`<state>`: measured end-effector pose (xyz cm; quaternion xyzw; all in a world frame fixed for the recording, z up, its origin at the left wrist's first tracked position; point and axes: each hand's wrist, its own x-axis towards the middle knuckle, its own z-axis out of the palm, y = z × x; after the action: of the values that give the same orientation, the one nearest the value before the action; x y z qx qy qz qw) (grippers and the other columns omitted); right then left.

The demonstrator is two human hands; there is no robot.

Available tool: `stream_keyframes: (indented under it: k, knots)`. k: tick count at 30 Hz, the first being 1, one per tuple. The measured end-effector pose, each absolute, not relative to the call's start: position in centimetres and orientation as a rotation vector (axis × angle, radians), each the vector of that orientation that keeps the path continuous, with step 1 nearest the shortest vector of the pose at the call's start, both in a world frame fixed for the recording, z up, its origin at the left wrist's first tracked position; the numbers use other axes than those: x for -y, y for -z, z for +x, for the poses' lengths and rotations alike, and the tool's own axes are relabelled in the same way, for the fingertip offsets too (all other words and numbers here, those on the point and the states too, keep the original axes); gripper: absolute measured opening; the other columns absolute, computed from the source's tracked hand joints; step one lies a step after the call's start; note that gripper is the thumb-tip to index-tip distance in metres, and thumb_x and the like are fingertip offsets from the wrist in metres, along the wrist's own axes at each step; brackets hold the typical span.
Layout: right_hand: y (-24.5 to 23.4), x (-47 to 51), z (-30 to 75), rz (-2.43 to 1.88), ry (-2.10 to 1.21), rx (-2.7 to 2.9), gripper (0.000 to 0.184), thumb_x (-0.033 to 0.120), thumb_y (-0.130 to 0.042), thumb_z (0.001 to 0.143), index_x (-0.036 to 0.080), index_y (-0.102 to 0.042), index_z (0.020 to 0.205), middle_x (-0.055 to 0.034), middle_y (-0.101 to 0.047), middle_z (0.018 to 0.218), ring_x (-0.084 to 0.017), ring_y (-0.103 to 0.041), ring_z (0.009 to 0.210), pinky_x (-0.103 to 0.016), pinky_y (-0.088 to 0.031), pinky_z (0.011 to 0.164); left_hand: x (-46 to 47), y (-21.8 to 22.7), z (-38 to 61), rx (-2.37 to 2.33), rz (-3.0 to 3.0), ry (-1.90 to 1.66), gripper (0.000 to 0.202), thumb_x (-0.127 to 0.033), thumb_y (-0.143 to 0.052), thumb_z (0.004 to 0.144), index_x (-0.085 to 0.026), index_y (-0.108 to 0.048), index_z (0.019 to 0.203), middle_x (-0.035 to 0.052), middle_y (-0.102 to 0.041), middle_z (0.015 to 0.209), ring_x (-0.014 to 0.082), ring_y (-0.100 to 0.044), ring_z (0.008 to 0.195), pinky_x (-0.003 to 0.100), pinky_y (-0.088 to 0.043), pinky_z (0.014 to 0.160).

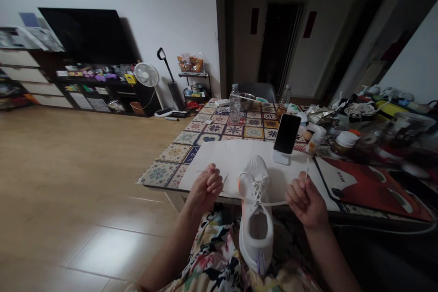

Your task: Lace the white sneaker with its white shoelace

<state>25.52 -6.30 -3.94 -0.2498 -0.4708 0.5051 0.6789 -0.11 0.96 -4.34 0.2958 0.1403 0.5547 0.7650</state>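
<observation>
A white sneaker [256, 232] rests on my lap, its toe pointing away and leaning against the table edge. White laces [259, 188] cross over its tongue, and the heel opening faces me. To the right of the shoe, my right hand [306, 200] is closed around a shoelace [275, 203]; the lace runs taut to the shoe, and its tip sticks up above the fingers. My left hand [207, 187] is closed in a pinch left of the shoe. A pale lace stretch seems to lead to it, faint against the white sheet.
A white sheet [219, 153] covers the near part of the patterned table [167, 164]. On it a phone [287, 133] stands upright. A plastic bottle [235, 105] is farther back. Jars, bags and a red folder-like item [372, 187] crowd the right side.
</observation>
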Motion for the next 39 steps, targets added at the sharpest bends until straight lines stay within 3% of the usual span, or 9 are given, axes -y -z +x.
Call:
stream_keyframes:
  k: [2,5,9,12,16,21,29,35,39]
  knots:
    - [4.5,6.2,26.7,-0.653,-1.128,1.264,0.05,0.066,-0.05,0.088,0.025,-0.034,0.064,0.0118,-0.017,0.045,-0.009,-0.014,0.035,-0.02,-0.023,0.035,-1.4,5.0,-0.9,-0.295,0.762,-1.11,0.033,-0.03,-0.08,0.075,-0.019,-0.049,0.078,-0.0123,-0.033,0.047,0.0036,-0.021,0.037,0.013,-0.021,0.038]
    - [4.7,6.4,27.1,-0.742,-1.153,1.506,0.058,0.073,-0.052,0.081,0.024,-0.035,0.057,0.0077,-0.031,0.048,-0.009,-0.027,0.038,-0.023,-0.029,0.039,-1.2,5.6,-1.3,-0.363,1.032,-0.876,0.038,-0.044,-0.078,0.076,-0.018,-0.051,0.08,-0.0115,-0.033,0.046,0.0045,-0.022,0.039,0.014,-0.019,0.04]
    - [3.7,6.8,26.1,-0.859,-1.053,1.714,0.052,0.058,-0.054,0.091,0.019,-0.049,0.056,-0.001,-0.052,0.066,-0.014,-0.047,0.059,-0.027,-0.041,0.056,0.0,4.9,-1.1,-0.608,1.424,-0.614,0.042,-0.056,-0.062,0.084,-0.015,-0.059,0.094,-0.0098,-0.038,0.047,0.0051,-0.029,0.039,0.015,-0.021,0.04]
    - [3.2,7.0,25.5,-1.05,-0.868,1.904,0.042,0.046,-0.052,0.096,0.019,-0.053,0.063,-0.0005,-0.055,0.071,-0.014,-0.052,0.067,-0.026,-0.042,0.062,0.8,4.0,-0.8,-0.843,1.669,-0.482,0.036,-0.05,-0.057,0.088,-0.015,-0.064,0.087,-0.0062,-0.047,0.052,0.0069,-0.041,0.041,0.016,-0.029,0.041]
    - [3.3,7.4,25.6,-1.232,-0.865,1.951,0.021,0.034,-0.058,0.093,0.02,-0.058,0.078,0.0027,-0.059,0.07,-0.013,-0.054,0.064,-0.021,-0.04,0.056,0.9,3.8,-0.7,-0.902,1.758,-0.327,0.024,-0.036,-0.058,0.086,-0.014,-0.067,0.081,-0.0015,-0.06,0.065,0.0098,-0.054,0.049,0.018,-0.037,0.047]
    - [2.8,7.5,26.7,-1.188,-0.868,2.008,0.018,0.032,-0.06,0.092,0.021,-0.064,0.079,0.0012,-0.064,0.073,-0.015,-0.058,0.067,-0.023,-0.045,0.06,0.0,4.3,-1.3,-0.772,1.737,-0.44,0.028,-0.04,-0.066,0.083,-0.014,-0.067,0.075,-0.0008,-0.061,0.061,0.0108,-0.052,0.055,0.019,-0.038,0.054]
    - [3.4,7.0,25.9,-0.72,-1.121,1.672,0.038,0.055,-0.065,0.085,0.02,-0.066,0.071,-0.0068,-0.068,0.096,-0.021,-0.065,0.091,-0.036,-0.051,0.083,1.0,3.6,0.2,-0.298,1.576,-0.862,0.034,-0.045,-0.076,0.077,-0.014,-0.067,0.066,0.0099,-0.069,0.095,0.0203,-0.063,0.093,0.03,-0.046,0.083]
    - [5.0,6.9,22.3,-0.702,-1.127,1.384,0.033,0.053,-0.074,0.079,0.02,-0.069,0.073,-0.0021,-0.066,0.072,-0.017,-0.062,0.069,-0.029,-0.051,0.066,2.1,4.8,3.2,-0.321,1.451,-0.984,0.035,-0.046,-0.078,0.075,-0.013,-0.071,0.067,0.0048,-0.064,0.068,0.0145,-0.059,0.068,0.026,-0.045,0.07]
    - [4.9,6.9,21.5,-0.788,-0.979,1.373,0.032,0.051,-0.074,0.079,0.02,-0.07,0.069,0.0006,-0.061,0.065,-0.013,-0.057,0.061,-0.025,-0.048,0.059,1.9,4.9,3.5,-0.345,1.535,-1.026,0.033,-0.046,-0.077,0.075,-0.015,-0.075,0.066,0.0044,-0.063,0.067,0.0134,-0.057,0.065,0.026,-0.045,0.067]
